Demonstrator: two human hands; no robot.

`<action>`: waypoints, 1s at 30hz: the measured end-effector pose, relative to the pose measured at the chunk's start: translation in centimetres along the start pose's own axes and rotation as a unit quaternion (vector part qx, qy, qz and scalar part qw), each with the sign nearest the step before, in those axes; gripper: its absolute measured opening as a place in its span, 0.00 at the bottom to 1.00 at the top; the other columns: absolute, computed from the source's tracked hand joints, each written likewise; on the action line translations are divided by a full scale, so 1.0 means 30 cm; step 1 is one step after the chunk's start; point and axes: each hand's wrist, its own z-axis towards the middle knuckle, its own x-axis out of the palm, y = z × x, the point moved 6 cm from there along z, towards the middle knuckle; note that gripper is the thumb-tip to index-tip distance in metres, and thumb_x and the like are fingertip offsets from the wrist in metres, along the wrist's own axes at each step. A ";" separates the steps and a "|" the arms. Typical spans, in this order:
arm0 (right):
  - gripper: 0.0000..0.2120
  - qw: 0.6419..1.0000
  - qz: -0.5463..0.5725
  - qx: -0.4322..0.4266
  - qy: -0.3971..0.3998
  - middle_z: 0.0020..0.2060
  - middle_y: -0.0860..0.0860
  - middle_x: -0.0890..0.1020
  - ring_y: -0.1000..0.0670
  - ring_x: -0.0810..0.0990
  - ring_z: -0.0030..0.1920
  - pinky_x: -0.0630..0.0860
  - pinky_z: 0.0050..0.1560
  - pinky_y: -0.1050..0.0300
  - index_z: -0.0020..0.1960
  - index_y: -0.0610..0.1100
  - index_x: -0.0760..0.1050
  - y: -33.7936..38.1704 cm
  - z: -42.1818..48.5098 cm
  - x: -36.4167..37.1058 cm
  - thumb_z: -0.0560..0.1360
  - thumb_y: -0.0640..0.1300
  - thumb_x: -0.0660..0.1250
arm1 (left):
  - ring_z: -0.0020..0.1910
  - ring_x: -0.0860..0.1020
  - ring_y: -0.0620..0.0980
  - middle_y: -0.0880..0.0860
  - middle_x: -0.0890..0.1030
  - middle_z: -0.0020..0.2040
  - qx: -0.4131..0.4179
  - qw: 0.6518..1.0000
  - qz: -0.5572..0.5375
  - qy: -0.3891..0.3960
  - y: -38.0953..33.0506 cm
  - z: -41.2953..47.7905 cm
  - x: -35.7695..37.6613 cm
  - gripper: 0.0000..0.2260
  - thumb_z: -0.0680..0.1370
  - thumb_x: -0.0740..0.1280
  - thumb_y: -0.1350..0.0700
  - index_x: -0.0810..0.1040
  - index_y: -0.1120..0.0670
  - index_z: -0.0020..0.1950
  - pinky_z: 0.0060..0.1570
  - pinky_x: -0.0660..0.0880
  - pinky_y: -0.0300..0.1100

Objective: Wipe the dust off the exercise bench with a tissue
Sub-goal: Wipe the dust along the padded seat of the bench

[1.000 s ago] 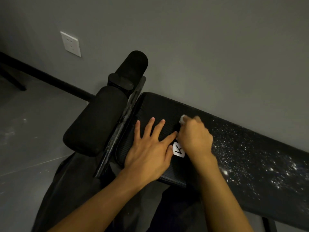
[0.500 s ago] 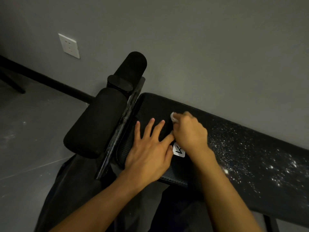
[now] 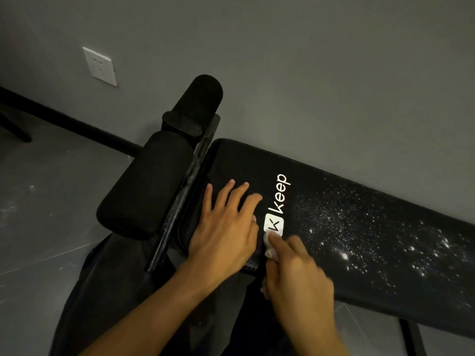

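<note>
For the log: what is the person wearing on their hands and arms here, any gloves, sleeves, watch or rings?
Nothing visible. The left hand and the right hand are bare, ungloved, with no ring showing, though the right is slightly blurred. The left forearm and the right forearm are uncovered to the frame's edge: no sleeve, watch or wristband.

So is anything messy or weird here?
Yes. White dust is scattered over the right stretch of the bench, past the logo, while the part by the left hand looks clean and black. The right hand holds a tissue by the logo.
</note>
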 end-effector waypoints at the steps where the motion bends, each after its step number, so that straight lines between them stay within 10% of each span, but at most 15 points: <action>1: 0.18 1.000 -0.002 0.015 0.001 0.55 0.57 0.68 0.49 0.80 0.50 0.71 0.42 0.53 0.71 0.64 0.61 -0.021 -0.014 0.006 0.81 0.56 0.55 | 0.78 0.63 0.55 0.53 0.71 0.75 0.003 1.000 -0.003 -0.003 0.000 -0.003 -0.001 0.21 0.80 0.53 0.50 0.71 0.47 0.71 0.77 0.55 0.65; 17: 0.21 0.992 0.071 0.070 -0.079 0.49 0.58 0.73 0.51 0.80 0.36 0.75 0.31 0.52 0.66 0.64 0.74 -0.172 -0.137 0.028 0.75 0.51 0.68 | 0.77 0.64 0.63 0.57 0.71 0.76 0.033 0.997 0.059 0.049 -0.066 -0.022 0.054 0.19 0.79 0.60 0.46 0.77 0.40 0.69 0.74 0.55 0.72; 22: 0.22 0.995 0.065 0.048 -0.066 0.46 0.58 0.73 0.52 0.78 0.30 0.72 0.25 0.55 0.65 0.61 0.75 -0.162 -0.160 0.047 0.73 0.49 0.71 | 0.81 0.55 0.62 0.57 0.61 0.81 0.039 0.994 0.082 0.060 -0.114 0.004 0.074 0.27 0.78 0.46 0.41 0.69 0.37 0.75 0.74 0.45 0.74; 30: 0.18 0.993 0.042 0.052 -0.095 0.55 0.54 0.73 0.45 0.82 0.46 0.75 0.40 0.50 0.72 0.56 0.69 -0.141 0.002 -0.019 0.82 0.53 0.58 | 0.81 0.53 0.63 0.58 0.59 0.82 0.034 0.992 0.103 0.059 -0.113 -0.005 0.093 0.27 0.80 0.45 0.41 0.64 0.40 0.79 0.72 0.42 0.77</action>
